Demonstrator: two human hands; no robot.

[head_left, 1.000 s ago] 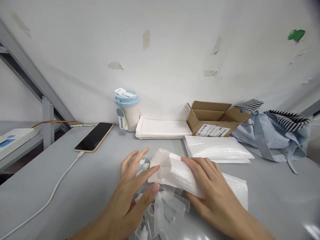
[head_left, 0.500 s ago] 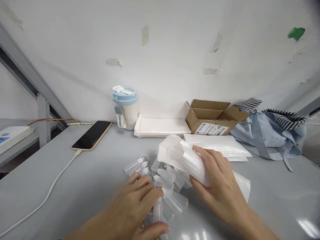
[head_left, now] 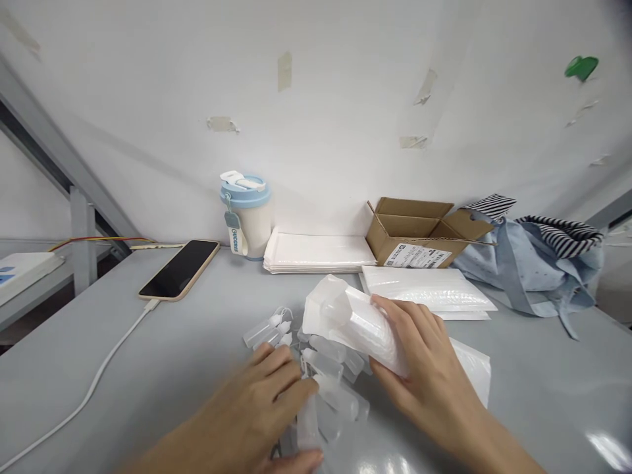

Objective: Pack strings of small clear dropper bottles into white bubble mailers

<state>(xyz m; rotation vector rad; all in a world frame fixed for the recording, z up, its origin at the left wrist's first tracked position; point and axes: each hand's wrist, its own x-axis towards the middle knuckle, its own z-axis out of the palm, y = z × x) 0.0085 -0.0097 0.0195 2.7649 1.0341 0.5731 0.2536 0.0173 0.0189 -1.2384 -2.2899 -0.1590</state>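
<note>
**Head view: items on the grey tabletop [head_left: 148, 368]**

1. Right grip [head_left: 424, 375]: fingers over and thumb under, clamped round the white padded bubble-lined mailer envelope [head_left: 355, 319]. The envelope's open mouth gapes to the left of this grip and is raised off the surface. Its closed end trails under the wrist and rests on the tabletop.
2. Left grip [head_left: 266, 401]: fingers curled down with the thumb beneath, closed on a single clear bottle [head_left: 307, 428]. The outline is somewhat blurred.
3. Pile of small clear plastic squeeze bottles with white caps [head_left: 330, 368]: lying loose between the two grips, just below the envelope mouth and touching the left fingers.
4. Flat stack of white mailers [head_left: 427, 288]: just beyond the right grip.
5. Second, thicker stack of white mailers [head_left: 318, 251]: farther back against the wall, beyond both grips.
6. Open brown cardboard box with a printed label [head_left: 419, 234]: beyond the right grip, behind the flat stack.
7. Pale blue fabric bag with striped cloth [head_left: 533, 263]: well to the right of the right grip.
8. White tumbler with a light blue lid [head_left: 245, 214]: beyond the left grip, beside the thicker stack.
9. Black-screened phone in a tan case [head_left: 180, 268]: beyond and to the left of the left grip, lying face up.
10. White charging cable [head_left: 93, 388]: plugged into the phone and running along the tabletop left of the left grip.
</note>
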